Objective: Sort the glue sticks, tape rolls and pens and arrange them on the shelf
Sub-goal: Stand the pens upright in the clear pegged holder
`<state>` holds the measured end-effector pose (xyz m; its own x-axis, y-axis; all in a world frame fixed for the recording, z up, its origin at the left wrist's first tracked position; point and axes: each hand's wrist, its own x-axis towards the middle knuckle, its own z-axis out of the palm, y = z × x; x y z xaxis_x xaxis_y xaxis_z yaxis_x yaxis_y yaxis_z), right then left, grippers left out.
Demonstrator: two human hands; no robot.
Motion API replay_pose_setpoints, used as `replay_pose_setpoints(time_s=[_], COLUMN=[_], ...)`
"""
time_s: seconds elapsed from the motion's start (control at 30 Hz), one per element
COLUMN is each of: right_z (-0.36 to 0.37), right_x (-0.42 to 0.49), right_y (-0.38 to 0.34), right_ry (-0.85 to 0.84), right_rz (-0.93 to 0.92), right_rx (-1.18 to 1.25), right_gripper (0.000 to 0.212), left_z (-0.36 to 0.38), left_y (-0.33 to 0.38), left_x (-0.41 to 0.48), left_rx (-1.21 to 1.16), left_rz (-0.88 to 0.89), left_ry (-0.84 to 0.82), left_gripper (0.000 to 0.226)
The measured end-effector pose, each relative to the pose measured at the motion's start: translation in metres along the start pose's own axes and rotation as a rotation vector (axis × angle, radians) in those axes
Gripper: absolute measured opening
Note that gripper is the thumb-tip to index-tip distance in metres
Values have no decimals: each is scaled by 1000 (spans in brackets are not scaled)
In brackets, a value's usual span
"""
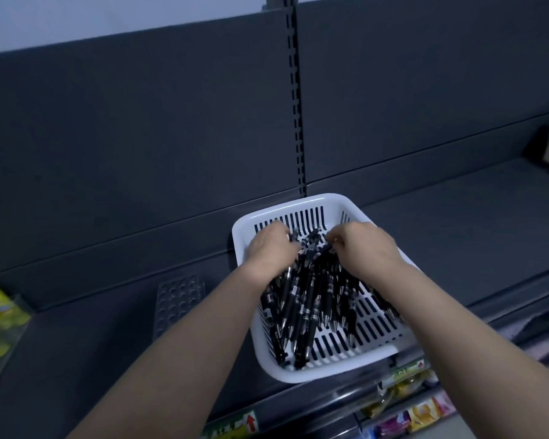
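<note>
Black click pens with silver tips and bands [311, 299] lie heaped in one white slotted plastic basket [301, 204], which sits on the dark grey metal shelf [457, 217] against its back panel. Their long axes run roughly front to back, with the silver tips towards the near rim and the clicker ends towards the back. They overlap too much for an exact count, but there are well over twenty. The small pale labels on the barrels are too blurred to read.

The left hand [271, 245] curls its fingers over the pens' far ends, and the right hand [365, 245] pinches at pen ends beside it.

A shelf-edge tag with a red arrow [251, 421] carries unreadable print.
</note>
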<state>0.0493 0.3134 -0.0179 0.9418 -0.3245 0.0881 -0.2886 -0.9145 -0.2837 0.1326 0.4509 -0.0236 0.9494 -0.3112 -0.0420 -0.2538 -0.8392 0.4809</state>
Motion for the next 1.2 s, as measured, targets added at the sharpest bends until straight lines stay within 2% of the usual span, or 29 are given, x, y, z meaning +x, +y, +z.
replay_pose_setpoints(time_s=[0.13,0.27,0.37,0.47,0.6,0.7,0.83,1.0,1.2], right_z=[13,28,38,34,13,-4,-20,-4,29], right_x=[39,64,70,75,63,43,21,9,12], right_y=[-14,-29,-35,-38,-47,-73,-129,-190,-215], right_ry=[-77,-173,-229,-272,-160,-47,105,112,116], right_rz=[47,123,206,274,329,209,-34,-199,-254], right_rx=[45,32,13,99,216,236,365,562,546], right_gripper=[30,12,17,22,31,45,37,20,14], left_z=[-33,-56,-63,-69,-93,-119,-141,-142,-132], left_y=[-15,-41,-56,-70,-94,-122,-162,-194,-201], left_x=[3,6,3,-1,-11,-26,-42,-46,-42], left_rx=[-200,-386,-444,-523,-627,-505,-385,-409,-344], left_rz=[9,0,-5,-11,0,12,-8,-17,45], left_ry=[242,323,349,380,496,556,584,575,572], left_gripper=[32,23,17,13,22,33,26,12,11])
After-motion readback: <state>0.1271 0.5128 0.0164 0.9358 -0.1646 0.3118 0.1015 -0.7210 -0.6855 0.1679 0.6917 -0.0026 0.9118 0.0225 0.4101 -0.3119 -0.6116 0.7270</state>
